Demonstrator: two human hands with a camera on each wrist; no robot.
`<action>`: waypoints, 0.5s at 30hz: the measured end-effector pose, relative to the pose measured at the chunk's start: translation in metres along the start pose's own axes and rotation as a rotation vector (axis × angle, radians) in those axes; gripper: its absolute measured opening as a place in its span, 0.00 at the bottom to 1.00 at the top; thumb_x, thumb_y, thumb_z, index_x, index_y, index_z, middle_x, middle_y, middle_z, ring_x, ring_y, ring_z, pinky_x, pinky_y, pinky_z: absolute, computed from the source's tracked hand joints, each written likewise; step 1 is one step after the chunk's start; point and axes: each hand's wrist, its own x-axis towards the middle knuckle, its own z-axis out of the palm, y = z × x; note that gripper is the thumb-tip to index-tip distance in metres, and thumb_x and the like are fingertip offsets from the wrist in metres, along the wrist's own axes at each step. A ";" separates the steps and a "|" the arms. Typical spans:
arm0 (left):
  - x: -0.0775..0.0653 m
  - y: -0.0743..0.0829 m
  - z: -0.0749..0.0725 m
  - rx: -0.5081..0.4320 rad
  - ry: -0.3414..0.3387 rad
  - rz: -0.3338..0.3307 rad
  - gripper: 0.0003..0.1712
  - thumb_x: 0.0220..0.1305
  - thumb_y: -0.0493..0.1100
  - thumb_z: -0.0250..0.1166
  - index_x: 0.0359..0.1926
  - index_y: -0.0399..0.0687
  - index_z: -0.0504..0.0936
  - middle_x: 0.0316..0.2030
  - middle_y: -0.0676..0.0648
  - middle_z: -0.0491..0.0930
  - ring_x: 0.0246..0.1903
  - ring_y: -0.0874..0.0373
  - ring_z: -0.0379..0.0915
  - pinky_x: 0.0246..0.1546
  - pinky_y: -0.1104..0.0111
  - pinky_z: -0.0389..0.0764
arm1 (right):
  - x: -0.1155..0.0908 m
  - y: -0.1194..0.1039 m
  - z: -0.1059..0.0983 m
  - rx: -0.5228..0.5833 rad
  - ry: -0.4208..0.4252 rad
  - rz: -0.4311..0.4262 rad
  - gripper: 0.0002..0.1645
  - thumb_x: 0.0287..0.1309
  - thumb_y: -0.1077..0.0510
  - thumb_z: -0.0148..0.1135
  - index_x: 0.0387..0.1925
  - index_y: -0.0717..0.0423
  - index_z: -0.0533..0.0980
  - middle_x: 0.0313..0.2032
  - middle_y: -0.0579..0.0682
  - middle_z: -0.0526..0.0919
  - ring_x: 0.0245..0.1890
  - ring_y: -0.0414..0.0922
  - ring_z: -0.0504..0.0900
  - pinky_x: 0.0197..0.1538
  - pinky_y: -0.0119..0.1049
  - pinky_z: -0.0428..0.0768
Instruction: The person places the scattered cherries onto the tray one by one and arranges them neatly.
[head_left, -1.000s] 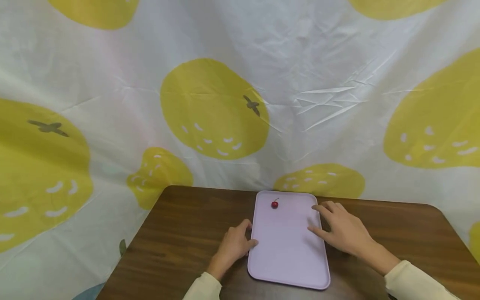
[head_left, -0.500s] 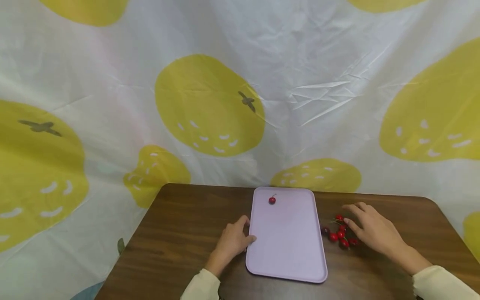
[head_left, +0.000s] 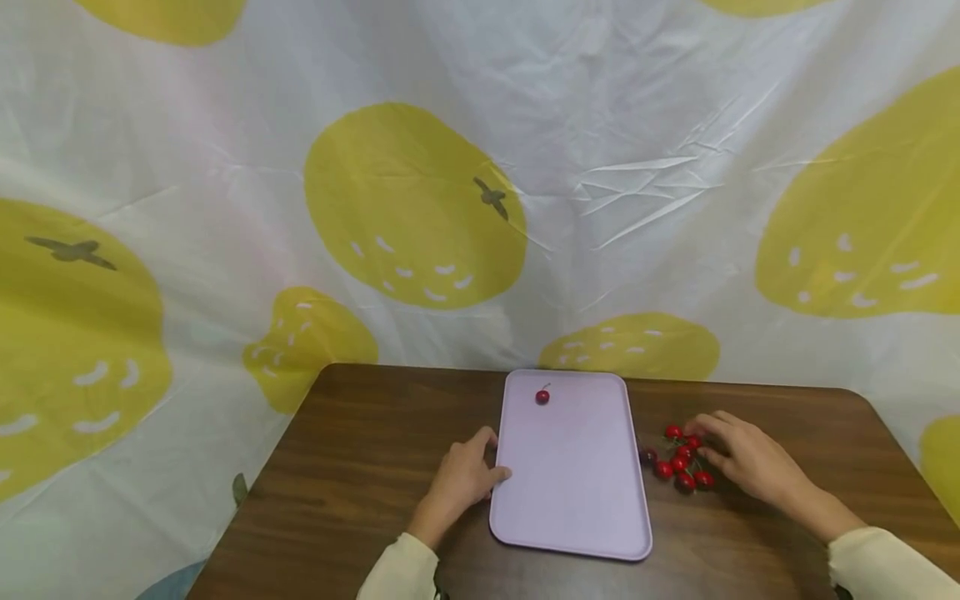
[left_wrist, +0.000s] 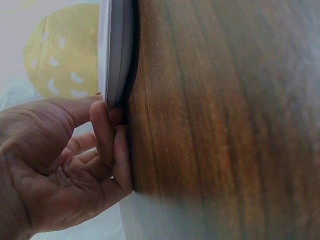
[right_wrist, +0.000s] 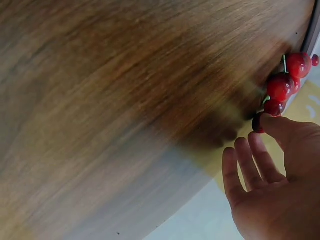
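Cherry cluster (head_left: 680, 463) (head, right wrist only)

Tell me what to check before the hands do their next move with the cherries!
1. Left hand steadying the tray: ok, its fingers hold the left edge.
2. Room on the tray: ok, just one cherry sits there, near the far end.
3. Right hand at the loose cherries: ok, right beside them.
4. Cherry pinched firmly by the right hand: cannot tell, the thumb partly covers one.
5. Loose cherries on the tray: not ok, they lie on the table, right of it.
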 end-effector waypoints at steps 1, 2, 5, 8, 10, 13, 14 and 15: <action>0.000 0.000 0.000 0.002 0.001 0.002 0.23 0.63 0.44 0.77 0.55 0.48 0.78 0.15 0.53 0.78 0.14 0.61 0.75 0.20 0.66 0.72 | 0.001 0.000 0.000 0.001 0.003 -0.003 0.29 0.43 0.68 0.82 0.49 0.47 0.84 0.44 0.42 0.87 0.43 0.49 0.88 0.43 0.48 0.85; 0.001 0.000 -0.001 0.004 0.003 0.004 0.23 0.63 0.44 0.77 0.54 0.48 0.78 0.15 0.53 0.77 0.14 0.61 0.75 0.20 0.66 0.72 | 0.001 0.000 0.000 0.002 0.007 -0.004 0.29 0.43 0.68 0.82 0.48 0.47 0.84 0.44 0.42 0.87 0.43 0.49 0.88 0.43 0.48 0.85; 0.001 0.000 -0.002 0.004 0.007 0.007 0.23 0.63 0.44 0.77 0.54 0.48 0.78 0.14 0.53 0.77 0.13 0.61 0.75 0.20 0.66 0.72 | 0.003 0.000 0.001 0.004 0.010 -0.011 0.28 0.43 0.68 0.82 0.48 0.47 0.84 0.43 0.42 0.88 0.43 0.50 0.88 0.44 0.49 0.85; 0.001 0.001 -0.003 0.000 0.007 0.007 0.23 0.63 0.44 0.77 0.55 0.48 0.78 0.14 0.53 0.77 0.13 0.61 0.75 0.20 0.65 0.72 | 0.004 0.000 0.002 0.007 0.011 -0.015 0.28 0.43 0.68 0.82 0.47 0.47 0.84 0.43 0.42 0.89 0.44 0.50 0.89 0.46 0.49 0.85; 0.000 0.001 -0.002 -0.006 0.005 0.005 0.23 0.63 0.44 0.77 0.55 0.48 0.78 0.14 0.53 0.77 0.14 0.61 0.75 0.20 0.66 0.72 | 0.004 0.000 0.002 0.010 0.012 -0.013 0.27 0.43 0.69 0.82 0.47 0.48 0.84 0.43 0.43 0.89 0.44 0.49 0.89 0.46 0.49 0.85; 0.000 0.001 -0.002 -0.015 0.006 0.005 0.23 0.62 0.44 0.77 0.55 0.48 0.78 0.14 0.53 0.77 0.13 0.62 0.74 0.20 0.66 0.72 | 0.004 0.000 0.003 0.022 0.002 0.000 0.27 0.44 0.69 0.82 0.46 0.47 0.84 0.42 0.42 0.90 0.43 0.47 0.88 0.46 0.48 0.85; 0.000 0.001 -0.002 -0.015 0.007 0.004 0.23 0.62 0.44 0.77 0.55 0.48 0.79 0.14 0.53 0.77 0.13 0.62 0.74 0.20 0.66 0.72 | 0.004 0.000 0.003 0.028 -0.005 0.008 0.27 0.44 0.69 0.82 0.46 0.47 0.84 0.42 0.42 0.90 0.43 0.46 0.88 0.45 0.48 0.85; 0.000 0.000 -0.001 -0.016 0.009 0.004 0.23 0.62 0.44 0.77 0.55 0.47 0.79 0.13 0.54 0.77 0.13 0.62 0.74 0.20 0.66 0.72 | 0.004 0.000 0.004 0.029 -0.012 0.016 0.26 0.45 0.68 0.82 0.46 0.47 0.84 0.42 0.42 0.90 0.43 0.46 0.88 0.45 0.48 0.85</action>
